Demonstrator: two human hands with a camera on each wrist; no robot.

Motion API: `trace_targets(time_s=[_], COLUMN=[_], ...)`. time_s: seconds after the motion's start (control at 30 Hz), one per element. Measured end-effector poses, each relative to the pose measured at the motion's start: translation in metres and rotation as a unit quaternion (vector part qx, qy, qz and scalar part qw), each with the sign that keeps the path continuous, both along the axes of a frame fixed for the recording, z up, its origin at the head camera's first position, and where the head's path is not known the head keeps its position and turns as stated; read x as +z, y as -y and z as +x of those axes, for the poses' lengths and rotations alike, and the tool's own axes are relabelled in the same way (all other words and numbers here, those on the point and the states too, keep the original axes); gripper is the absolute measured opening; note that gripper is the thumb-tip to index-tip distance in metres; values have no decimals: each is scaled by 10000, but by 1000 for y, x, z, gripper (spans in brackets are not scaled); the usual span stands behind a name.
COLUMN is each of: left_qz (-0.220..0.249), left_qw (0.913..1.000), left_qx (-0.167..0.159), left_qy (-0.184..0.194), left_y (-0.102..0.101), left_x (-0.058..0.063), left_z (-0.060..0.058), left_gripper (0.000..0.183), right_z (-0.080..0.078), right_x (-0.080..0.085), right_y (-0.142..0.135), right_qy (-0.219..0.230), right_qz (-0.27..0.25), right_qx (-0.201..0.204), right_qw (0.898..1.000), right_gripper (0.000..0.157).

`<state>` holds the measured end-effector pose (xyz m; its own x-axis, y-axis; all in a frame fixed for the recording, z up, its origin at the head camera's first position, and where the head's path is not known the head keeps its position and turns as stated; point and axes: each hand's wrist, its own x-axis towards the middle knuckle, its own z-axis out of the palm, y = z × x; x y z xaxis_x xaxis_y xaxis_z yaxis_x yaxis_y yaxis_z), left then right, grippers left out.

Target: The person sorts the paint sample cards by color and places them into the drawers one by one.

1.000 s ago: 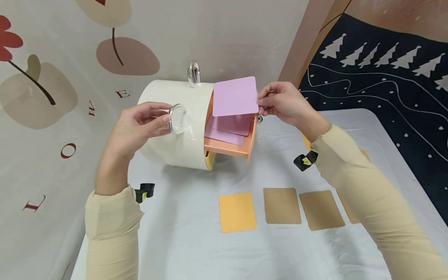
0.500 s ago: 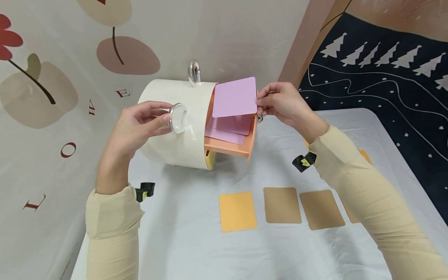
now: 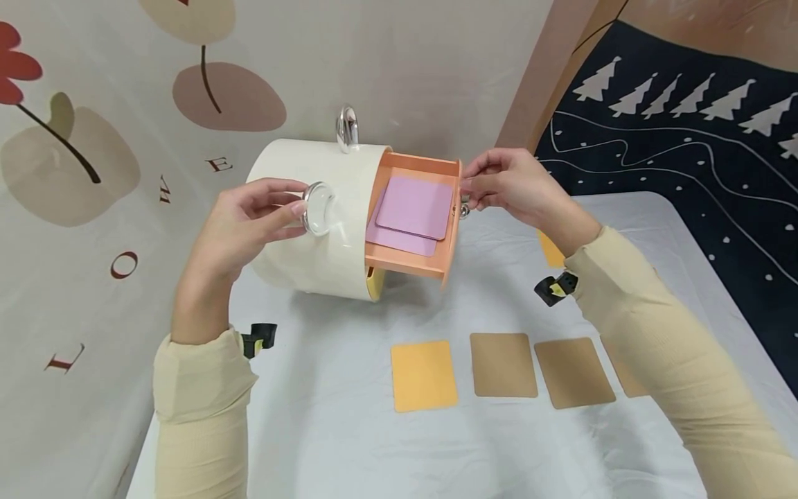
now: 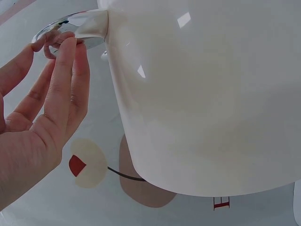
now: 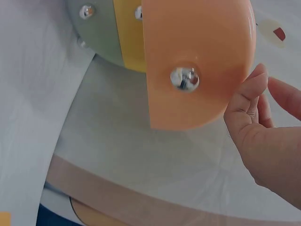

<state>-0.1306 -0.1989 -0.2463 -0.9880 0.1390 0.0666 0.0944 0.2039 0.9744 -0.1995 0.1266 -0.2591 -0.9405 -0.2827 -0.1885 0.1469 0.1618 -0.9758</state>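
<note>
Left hand: grip narrow, holding the chrome ring, as 0.5 s ago.
Right hand: grip narrow, just beside the front of the orange drawer; contact unclear. It has let go of the lilac card pinched 0.5 s ago.
Lilac cards: 2 visible, overlapping inside the drawer; earlier 3 showed, 1 raised.
Cream drawer unit: unmoved.
Table: yellow card and brown cards lie unchanged.

Cream sleeves, folded cuffs, black wrist cameras, yellow patches
</note>
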Motion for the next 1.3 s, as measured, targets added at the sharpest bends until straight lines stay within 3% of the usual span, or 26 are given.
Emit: trace_targets(time_s=[0.2, 0.4, 0.67, 1.0, 1.3], left_qz=[1, -27, -431, -468, -520], left_qw=[10000, 9999, 9991, 9989, 9986], left_qx=[45, -67, -19, 1, 59], left_qy=[85, 101, 48, 62, 74], left_y=[0, 0, -1, 0, -2], left_x=[1, 1, 1, 3, 4], left_z=[1, 0, 1, 2, 3], left_gripper=[26, 28, 31, 32, 32], right_z=[-1, 0, 3, 1, -7], right_x=[-7, -31, -56, -55, -52], right_y=[-14, -24, -23, -7, 36], right_qy=[-65, 33, 359, 286, 290], right_qz=[73, 414, -207, -623, -637], right_qx=[90, 119, 283, 426, 483], right_qw=[9999, 9991, 9987, 9967, 9964], right_gripper=[11, 16, 17, 9, 12])
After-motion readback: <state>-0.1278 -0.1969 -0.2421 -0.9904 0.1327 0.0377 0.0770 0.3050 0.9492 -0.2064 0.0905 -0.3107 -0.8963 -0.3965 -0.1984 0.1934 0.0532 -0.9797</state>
